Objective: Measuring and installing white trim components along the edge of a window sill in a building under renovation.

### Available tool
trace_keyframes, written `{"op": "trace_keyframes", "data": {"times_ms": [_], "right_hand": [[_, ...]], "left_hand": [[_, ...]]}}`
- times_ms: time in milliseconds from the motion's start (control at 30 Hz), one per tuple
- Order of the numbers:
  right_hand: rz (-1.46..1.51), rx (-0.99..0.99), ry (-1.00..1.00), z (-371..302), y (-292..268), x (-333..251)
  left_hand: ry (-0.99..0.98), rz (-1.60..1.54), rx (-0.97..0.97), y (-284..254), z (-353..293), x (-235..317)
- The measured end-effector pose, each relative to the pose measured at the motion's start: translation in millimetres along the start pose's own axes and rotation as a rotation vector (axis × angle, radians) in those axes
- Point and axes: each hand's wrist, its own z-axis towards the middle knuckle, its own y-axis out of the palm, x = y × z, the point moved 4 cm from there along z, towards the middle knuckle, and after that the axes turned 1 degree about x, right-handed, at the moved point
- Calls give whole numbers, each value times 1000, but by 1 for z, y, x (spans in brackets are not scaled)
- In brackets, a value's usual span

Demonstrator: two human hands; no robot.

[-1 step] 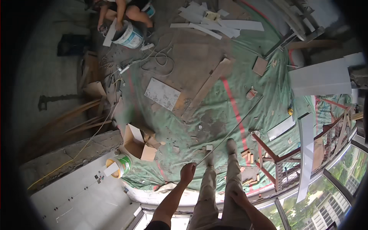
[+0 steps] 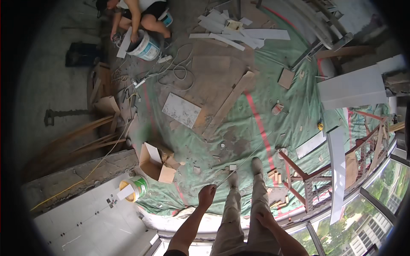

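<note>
My left hand is closed around the near end of a long, thin grey rod. The rod slants up and to the right over the green floor sheet, past my left foot, and its far part blurs into the background. My right hand lies on my right thigh with nothing visible in it, fingers loosely stretched over the trouser leg. A small white square piece is on the floor by my left shoe.
An opened cardboard box and a green-white bucket stand at left. A metal-mesh frame and a white panel are at right. Another person crouches at a white bucket. Cables and boards lie ahead.
The rod's far end shows less clearly now and seems to reach less far. My left hand has shifted slightly left and down; my right hand stays on the thigh.
</note>
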Motion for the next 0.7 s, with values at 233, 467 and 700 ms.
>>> {"op": "trace_keyframes", "data": {"times_ms": [233, 467, 700], "right_hand": [[136, 98, -213, -46, -35, -67], [436, 611, -157, -199, -90, -49], [396, 740, -8, -328, -35, 3]], "left_hand": [[197, -12, 51, -201, -49, 194], [575, -17, 23, -219, -86, 314], [1182, -48, -453, -153, -211, 472]]}}
